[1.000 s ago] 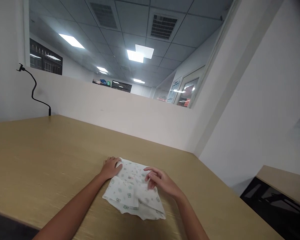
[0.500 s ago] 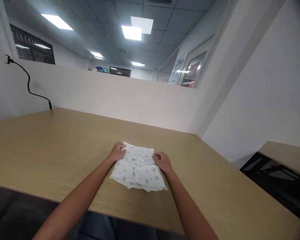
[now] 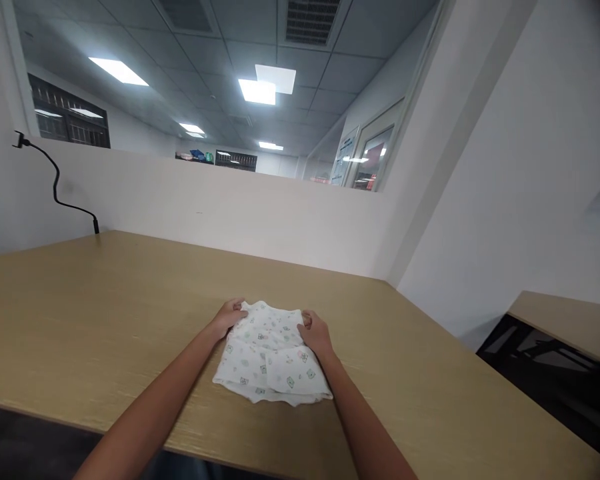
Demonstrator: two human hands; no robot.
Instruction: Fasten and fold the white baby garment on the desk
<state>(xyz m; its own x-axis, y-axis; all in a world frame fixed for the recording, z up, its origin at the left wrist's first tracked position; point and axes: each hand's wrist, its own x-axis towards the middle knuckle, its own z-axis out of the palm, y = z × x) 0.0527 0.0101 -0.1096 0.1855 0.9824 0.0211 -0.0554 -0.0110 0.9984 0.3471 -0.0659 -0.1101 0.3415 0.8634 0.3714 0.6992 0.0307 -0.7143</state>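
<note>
A white cloth piece (image 3: 270, 357) with small green and pink prints, perhaps a small garment, lies partly folded on the wooden table (image 3: 145, 333). Its near edge is wavy, and a folded layer crosses its lower half. At the far left corner my left hand (image 3: 229, 319) is closed on the cloth edge, thumb on top. My right hand (image 3: 316, 333) pinches the far right edge, its fingers curled. The fingertips under the cloth are hidden on both sides.
Behind the table rises a low white wall (image 3: 240, 223) with a window above. A black gooseneck holder (image 3: 56, 180) stands at the far left. To the right, beyond the table's edge, is another table (image 3: 570, 323) with a dark frame.
The view has tilted up, so the table sits lower in the picture. Both hands remain at the cloth's far corners, and its far edge looks slightly more raised at the left.
</note>
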